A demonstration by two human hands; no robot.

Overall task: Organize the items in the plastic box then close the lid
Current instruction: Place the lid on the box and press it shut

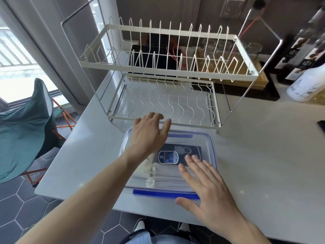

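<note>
Head view showed the clear plastic box (210,152) sitting on the pale bench (263,155), just in front of the white wire dish rack (167,71), and everything else is placed from that box. Left of it, off the bench edge, a green folding chair (24,131) stood on the dark hexagon-tiled floor.

At the box's far left corner the left hand (149,132) lay open and flat, palm down, fingers spread toward the rack; it seemed to press on the lid (184,138) rather than grasp anything. Through the clear lid, near the middle of the box, a dark packet with a blue-and-white label (168,156) lay flat, with some pale, clear-wrapped items (158,175) nearer the front; what those were could not be told.

Over the box's front right part the right hand (209,192) was also open and released, fingers extended, palm toward the lid, holding nothing. Below it the blue front latch (154,193) appeared folded outward, not yet snapped down.

Judging from this, the sorting looked finished and the lid was on. What seemed left was pressing the lid home and fastening the latches, the blue strip at the back included.
</note>
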